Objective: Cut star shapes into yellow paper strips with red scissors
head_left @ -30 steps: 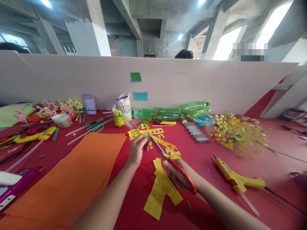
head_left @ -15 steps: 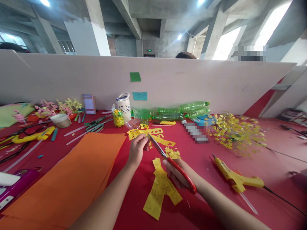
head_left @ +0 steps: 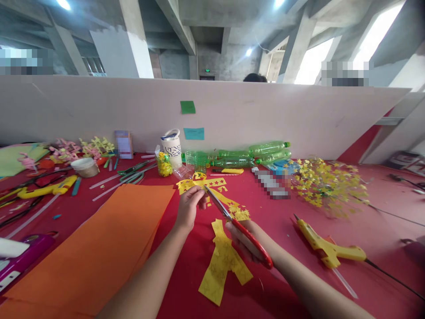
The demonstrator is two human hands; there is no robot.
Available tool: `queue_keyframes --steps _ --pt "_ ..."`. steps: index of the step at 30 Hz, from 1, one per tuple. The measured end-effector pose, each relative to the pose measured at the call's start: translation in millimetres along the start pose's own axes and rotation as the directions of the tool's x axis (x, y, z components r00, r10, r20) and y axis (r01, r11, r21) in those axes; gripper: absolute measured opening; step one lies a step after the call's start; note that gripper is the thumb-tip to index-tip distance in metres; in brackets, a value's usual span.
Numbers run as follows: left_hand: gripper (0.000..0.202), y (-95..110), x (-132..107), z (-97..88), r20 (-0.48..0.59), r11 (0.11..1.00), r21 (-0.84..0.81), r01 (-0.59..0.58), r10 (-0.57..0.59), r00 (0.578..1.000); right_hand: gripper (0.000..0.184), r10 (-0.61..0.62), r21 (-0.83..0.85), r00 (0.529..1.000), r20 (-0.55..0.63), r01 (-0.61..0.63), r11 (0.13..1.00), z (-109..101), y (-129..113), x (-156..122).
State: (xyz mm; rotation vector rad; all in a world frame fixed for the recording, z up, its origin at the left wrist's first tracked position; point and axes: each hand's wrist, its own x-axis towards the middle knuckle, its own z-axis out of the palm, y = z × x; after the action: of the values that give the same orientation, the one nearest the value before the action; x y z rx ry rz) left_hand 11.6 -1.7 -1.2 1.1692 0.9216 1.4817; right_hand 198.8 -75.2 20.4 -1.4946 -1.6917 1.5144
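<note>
My left hand (head_left: 191, 201) is closed in a pinch on a yellow sheet strip (head_left: 199, 177), which curls up above the fingertips. Red-handled scissors (head_left: 245, 232) are gripped in my right hand (head_left: 247, 239), their blades pointing up and left, with the tips at the strip beside my left fingers. Beyond them lie yellow offcuts (head_left: 215, 182) with star-shaped holes. A pile of small yellow stars (head_left: 239, 212) sits just past my right hand. Nearer to me, yellow pieces (head_left: 215, 270) marked with star outlines rest on the red table.
Orange sheets (head_left: 109, 235) cover the left side. A yellow glue gun (head_left: 327, 243) lies right, near a bunch of yellow stars (head_left: 325, 186). Green bottles (head_left: 232, 160), a white cup (head_left: 171, 148) and a yellow cutter knife (head_left: 232, 171) stand or lie along the partition (head_left: 133, 106).
Beyond the scissors, the yellow strip lies at a different angle, and a small offcut shows above it. Both hands have stayed nearly in place.
</note>
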Motion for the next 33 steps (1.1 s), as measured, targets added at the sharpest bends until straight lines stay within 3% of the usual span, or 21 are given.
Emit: queue_keyframes --steps 10,18,33 --pt "0.017 2.4 4.2 -2.6 -0.081 0.997 -0.078 0.014 -0.020 0.996 0.056 0.016 0.017 1.000 -0.003 -0.016 1.000 0.6 0.3 0.7" --pt "0.018 5.3 2.3 0.2 -0.042 0.991 -0.114 0.069 -0.074 0.996 0.056 0.028 0.078 0.999 -0.026 -0.026 0.997 3.8 2.3 2.5" --pt "0.013 4.3 5.8 -3.0 -0.039 0.996 -0.082 0.043 -0.047 0.998 0.064 -0.011 -0.070 1.000 0.017 0.012 0.997 -2.8 -0.2 -0.3"
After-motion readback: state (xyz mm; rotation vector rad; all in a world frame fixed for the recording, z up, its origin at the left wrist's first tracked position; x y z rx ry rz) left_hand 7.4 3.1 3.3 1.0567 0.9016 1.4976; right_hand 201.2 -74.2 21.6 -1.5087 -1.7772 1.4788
